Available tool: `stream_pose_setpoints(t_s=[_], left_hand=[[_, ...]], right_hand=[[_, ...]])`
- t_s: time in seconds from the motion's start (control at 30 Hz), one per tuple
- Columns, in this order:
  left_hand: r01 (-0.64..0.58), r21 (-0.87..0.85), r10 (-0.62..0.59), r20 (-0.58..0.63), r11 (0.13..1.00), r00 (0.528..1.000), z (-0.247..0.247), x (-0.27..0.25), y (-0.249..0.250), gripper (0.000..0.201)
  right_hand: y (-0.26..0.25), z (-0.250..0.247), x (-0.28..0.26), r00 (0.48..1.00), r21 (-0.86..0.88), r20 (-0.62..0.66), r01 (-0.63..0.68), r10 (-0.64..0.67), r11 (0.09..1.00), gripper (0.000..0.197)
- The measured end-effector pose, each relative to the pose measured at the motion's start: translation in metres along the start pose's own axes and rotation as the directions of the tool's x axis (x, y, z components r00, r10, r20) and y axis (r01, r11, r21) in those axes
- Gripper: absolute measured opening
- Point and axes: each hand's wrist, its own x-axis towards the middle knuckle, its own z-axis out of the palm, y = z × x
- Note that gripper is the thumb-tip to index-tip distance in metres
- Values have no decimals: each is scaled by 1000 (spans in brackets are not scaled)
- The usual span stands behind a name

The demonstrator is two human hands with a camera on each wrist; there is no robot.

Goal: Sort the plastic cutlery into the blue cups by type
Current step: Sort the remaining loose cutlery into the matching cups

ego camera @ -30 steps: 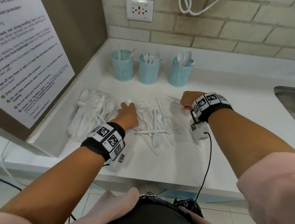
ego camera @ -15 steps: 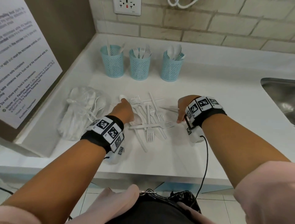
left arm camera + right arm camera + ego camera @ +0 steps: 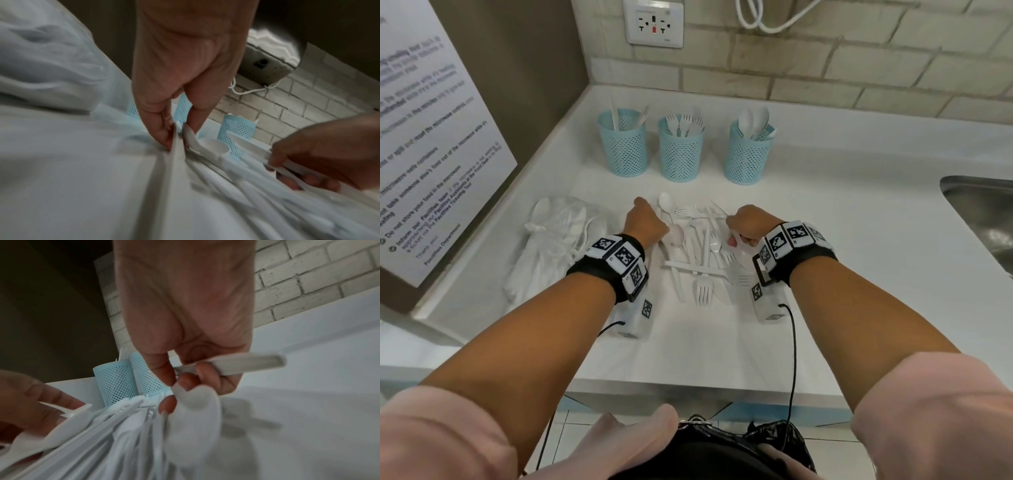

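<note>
1. White counter (image 3: pixel 842 212); three blue mesh cups in a row toward the back wall, well short of the front edge. Left cup (image 3: pixel 624 147) holds knives, middle cup (image 3: pixel 680 152) forks, right cup (image 3: pixel 749 156) spoons.
2. Loose cutlery pile (image 3: pixel 700 246) lies mid-counter, in front of the cups and between the two hands: forks, spoons and knives overlapping, handles crossed.
3. Left hand (image 3: pixel 646 224) at the pile's left edge. Left wrist view: thumb and fingertips (image 3: pixel 164 128) narrow, pinching a flat white handle (image 3: pixel 174 146); type of piece cannot be told.
4. Right hand (image 3: pixel 748 224) at the pile's right edge, fingers curled. Right wrist view: it grips a flat handle (image 3: pixel 246 363) that sticks out to the right; blade or head hidden, likely a knife. A spoon bowl (image 3: pixel 197 404) sits just below those fingers.
5. Crumpled clear plastic bag (image 3: pixel 558 240) lies left of the pile, near the side panel.
6. Open counter right of the pile runs to the steel sink (image 3: pixel 983 219) edge; a bare strip also lies between the pile and the front edge.
</note>
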Motion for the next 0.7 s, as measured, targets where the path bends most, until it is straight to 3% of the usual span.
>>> stream_pose_setpoints(t_s=[0.13, 0.23, 0.33, 0.47, 0.57, 0.7], left_hand=[[-2, -63, 0, -20, 998, 1000, -2, 8, -5, 51], [-60, -93, 57, -32, 994, 998, -3, 11, -4, 8], [-60, -175, 57, -24, 983, 998, -4, 15, -1, 21], [10, -346, 26, 100, 938, 995, -2, 13, 4, 24], [-29, -393, 71, 94, 919, 993, -5, 13, 8, 11], [-82, -462, 130, 74, 883, 989, -12, 17, 15, 20]], right_hand=[[0, 3, 3, 998, -66, 19, -56, 57, 996, 14], [1, 6, 5, 1000, -21, -18, -22, 22, 1000, 35], [-7, 11, 10, 996, -46, -86, -31, 26, 998, 43], [-18, 20, 22, 985, -26, -151, -93, 88, 995, 33], [-20, 15, 23, 987, 50, -159, -22, 30, 999, 20], [-25, -1, 22, 988, 305, -131, 120, -83, 945, 9]])
